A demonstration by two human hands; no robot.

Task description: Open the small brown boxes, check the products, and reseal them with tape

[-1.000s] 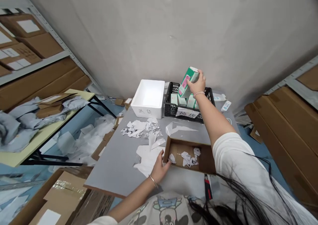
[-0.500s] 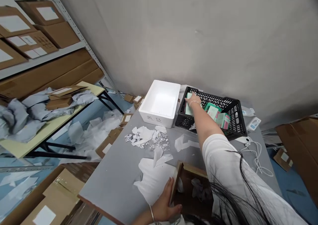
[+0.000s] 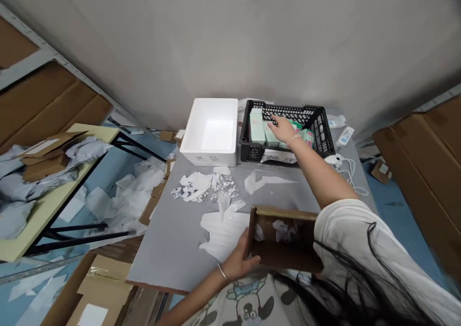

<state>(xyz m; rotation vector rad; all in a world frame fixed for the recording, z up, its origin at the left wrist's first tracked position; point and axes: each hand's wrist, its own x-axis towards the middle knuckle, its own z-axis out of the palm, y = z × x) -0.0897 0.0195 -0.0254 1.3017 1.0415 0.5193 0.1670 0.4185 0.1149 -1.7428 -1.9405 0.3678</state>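
My right hand (image 3: 283, 130) is down in a black plastic crate (image 3: 284, 106), resting on the pale mint product boxes (image 3: 256, 126) that lie inside it. Its fingers stretch out, and I see no box gripped. My left hand (image 3: 237, 259) is at the near edge of the grey table, wrapped around the side wall of an open cardboard box (image 3: 284, 256). Crumpled white paper (image 3: 284, 231) lies in that box. Part of the box is hidden by my sleeve and hair.
A white foam box (image 3: 209, 131) stands left of the crate. Torn white paper and foil scraps (image 3: 223, 187) lie on the grey tabletop (image 3: 169, 254). A white cable (image 3: 351, 172) lies right of the crate. Cardboard sheets (image 3: 410, 182) lean on the right, beside a grey wall.
My right hand has dropped from above the crate down into it, and the green box it held a second ago is no longer lifted. My view has swung, and the cardboard box has shifted slightly.
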